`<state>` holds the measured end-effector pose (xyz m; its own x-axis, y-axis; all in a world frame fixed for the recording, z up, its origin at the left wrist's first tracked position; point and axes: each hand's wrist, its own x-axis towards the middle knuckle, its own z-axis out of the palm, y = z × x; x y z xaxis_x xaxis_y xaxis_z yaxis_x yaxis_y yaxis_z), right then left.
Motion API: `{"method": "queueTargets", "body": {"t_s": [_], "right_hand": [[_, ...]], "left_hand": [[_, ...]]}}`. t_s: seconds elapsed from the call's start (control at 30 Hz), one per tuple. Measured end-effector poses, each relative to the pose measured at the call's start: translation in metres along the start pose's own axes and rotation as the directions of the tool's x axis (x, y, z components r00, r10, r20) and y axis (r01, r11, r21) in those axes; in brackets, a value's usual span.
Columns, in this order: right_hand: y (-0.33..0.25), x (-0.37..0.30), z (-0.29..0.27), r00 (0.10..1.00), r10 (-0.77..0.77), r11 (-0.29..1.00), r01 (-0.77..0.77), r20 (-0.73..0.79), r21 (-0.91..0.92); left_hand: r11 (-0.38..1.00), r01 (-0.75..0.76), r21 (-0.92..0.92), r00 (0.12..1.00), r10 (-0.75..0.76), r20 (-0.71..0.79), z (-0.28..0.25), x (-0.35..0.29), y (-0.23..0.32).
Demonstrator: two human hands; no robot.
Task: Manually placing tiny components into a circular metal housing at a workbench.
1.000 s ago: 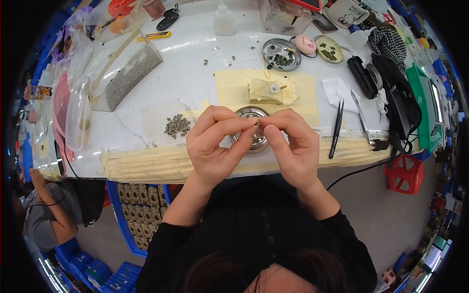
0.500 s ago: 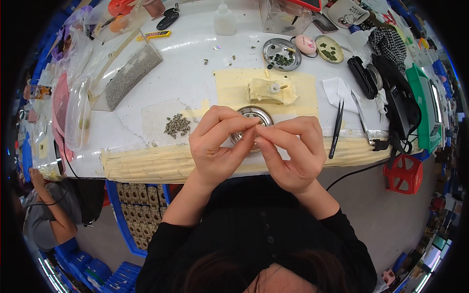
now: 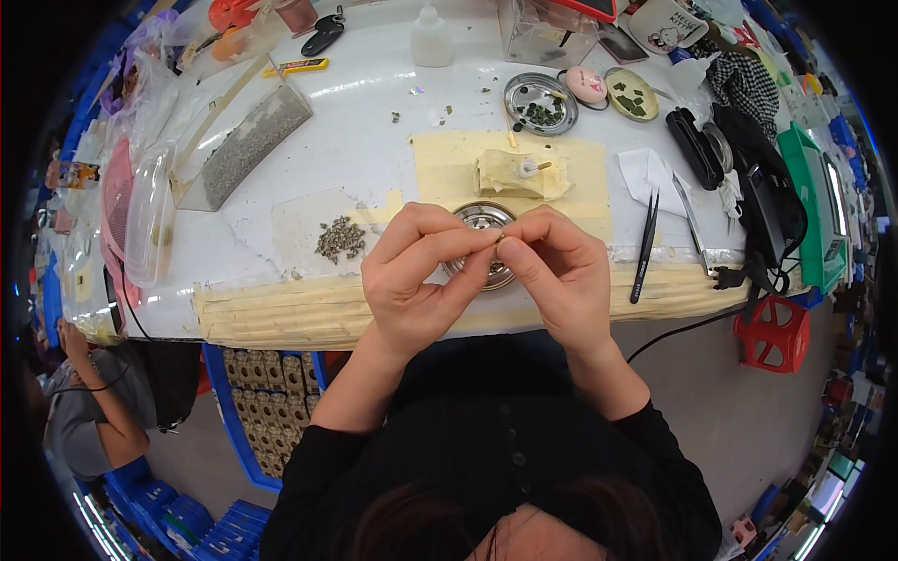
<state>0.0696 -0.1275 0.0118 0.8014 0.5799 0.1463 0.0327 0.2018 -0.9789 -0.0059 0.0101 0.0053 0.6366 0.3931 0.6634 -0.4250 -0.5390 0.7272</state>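
Observation:
Above a round steel dish (image 3: pixel 483 213), the fingertips of both my hands meet around a tiny brass-coloured metal piece (image 3: pixel 500 238); its exact kind is too small to make out. My left hand (image 3: pixel 412 285) is closed in a pinch at its left side. My right hand (image 3: pixel 569 290) pinches from the right, thumb and forefinger pressed together. The dish holds small shiny bits, partly hidden by my hands. To the left lies a pile of small grey metal parts (image 3: pixel 340 239) on a clear sheet. Behind the dish stands a tape-wrapped block (image 3: pixel 510 176) with a white nozzle on it.
Black tweezers (image 3: pixel 645 248) and a silver tool (image 3: pixel 690 224) lie at right. Farther back are a dish of dark green pieces (image 3: pixel 541 105), a white bottle (image 3: pixel 431 39) and a clear bin of grey granules (image 3: pixel 253 145). Another person's arm (image 3: pixel 108 402) is at far left.
My right hand has shifted slightly left and turned, its thumb now up against the forefinger at the small piece. My left hand stays nearly in place.

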Motion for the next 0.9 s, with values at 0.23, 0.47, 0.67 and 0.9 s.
{"method": "queueTargets", "body": {"t_s": [0.23, 0.47, 0.67, 0.9], "right_hand": [[-0.011, 0.003, 0.002, 0.822, -0.559, 0.65, 0.516, 0.108, -0.558], [-0.004, 0.002, 0.003, 0.88, -0.474, 0.751, 0.424, 0.034, -0.507], [0.0, 0.0, 0.0, 0.995, 0.095, 0.989, -0.095, 0.014, 0.116], [-0.006, 0.003, 0.001, 0.845, -0.53, 0.692, 0.483, 0.078, -0.536]], "left_hand": [[0.999, -0.01, 0.051, 1.0, 0.01, 0.01, 0.0, 0.001, -0.001], [1.0, 0.025, 0.0, 0.999, -0.025, -0.023, -0.001, -0.001, -0.001], [1.0, -0.007, 0.004, 1.0, 0.007, 0.001, 0.0, -0.001, -0.001], [0.998, 0.023, 0.061, 1.0, -0.023, 0.008, 0.0, -0.002, -0.004]]}}
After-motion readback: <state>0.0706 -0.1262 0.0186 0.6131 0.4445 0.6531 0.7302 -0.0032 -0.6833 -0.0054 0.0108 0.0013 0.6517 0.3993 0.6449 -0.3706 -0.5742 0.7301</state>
